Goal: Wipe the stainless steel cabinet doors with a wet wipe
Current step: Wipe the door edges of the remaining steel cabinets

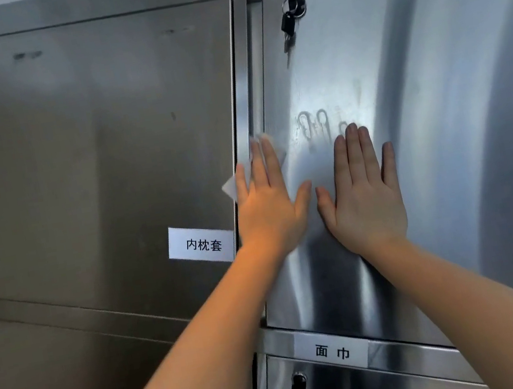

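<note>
Two hands lie flat on the upper right door (419, 99). The left hand (269, 199) is spread open, fingers together, pressing the wipe (235, 186) against the door's left edge, where it meets the frame strip; white corners of the wipe show past the fingertips and beside the little finger. The right hand (366, 189) is likewise open and empty, palm on the steel just beside the left, probably bracing the door so it does not give.

To wipe well from here, I would keep the palm flat so the whole wipe bears on the metal, and run long overlapping strokes along the grain rather than circles, which tend to show on brushed steel. The bracing hand should be lifted soon (its print will need wiping too). Steer around the keys (290, 19) hanging in the lock near the top left corner.

The door is brushed steel with soft streaky reflections. A patch of looping smudges (315, 126), like fogged finger outlines, sits just above and between the hands. The left door (86, 138) is darker, with a few small dark marks and a paper label (202, 244) at its lower right.
</note>
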### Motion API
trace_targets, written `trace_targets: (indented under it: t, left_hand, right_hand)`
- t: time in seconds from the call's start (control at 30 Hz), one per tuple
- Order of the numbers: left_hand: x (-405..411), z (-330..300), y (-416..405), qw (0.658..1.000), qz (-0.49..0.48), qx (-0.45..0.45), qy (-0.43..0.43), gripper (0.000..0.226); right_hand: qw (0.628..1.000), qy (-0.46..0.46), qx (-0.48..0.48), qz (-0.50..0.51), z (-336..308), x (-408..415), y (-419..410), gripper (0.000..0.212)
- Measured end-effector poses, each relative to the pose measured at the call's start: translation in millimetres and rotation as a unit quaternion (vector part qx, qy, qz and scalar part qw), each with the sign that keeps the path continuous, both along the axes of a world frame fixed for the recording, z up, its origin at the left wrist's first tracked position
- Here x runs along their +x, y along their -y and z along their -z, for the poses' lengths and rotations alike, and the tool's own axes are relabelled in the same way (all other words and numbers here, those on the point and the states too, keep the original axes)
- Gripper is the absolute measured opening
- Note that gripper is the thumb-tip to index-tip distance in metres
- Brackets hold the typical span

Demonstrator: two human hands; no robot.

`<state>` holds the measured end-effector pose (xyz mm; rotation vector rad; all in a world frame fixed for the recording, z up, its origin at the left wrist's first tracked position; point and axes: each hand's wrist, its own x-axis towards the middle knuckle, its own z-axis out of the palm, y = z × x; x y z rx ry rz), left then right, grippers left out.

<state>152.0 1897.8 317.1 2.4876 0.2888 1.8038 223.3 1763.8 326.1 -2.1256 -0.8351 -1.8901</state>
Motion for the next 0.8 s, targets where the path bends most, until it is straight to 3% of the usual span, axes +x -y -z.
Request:
trace_targets:
  t: [0.1,0.17,0.4,0.8]
  left_hand:
    - [-4,71,4,0.999,-0.017,-0.016,-0.025,0.083]
    - [-3,84,4,0.999,-0.026,-0.029,-0.03,0.084]
    - [7,-59,0,1.0,-0.016,-0.024,0.004,0.083]
    - [9,-21,-2,0.997,0.006,0.02,0.074,0.073]
  right_hand:
    - [1.0,-0.009,0.0,0.005,0,-1,0,0.073]
    - [1.0,-0.013,-0.001,0.006,0,-2,0,0.073]
    - [1.0,-0.002,0.001,0.006,0,-1,0,0.074]
    - [1.0,-0.003,0.007,0.005,1,-2,0,0.074]
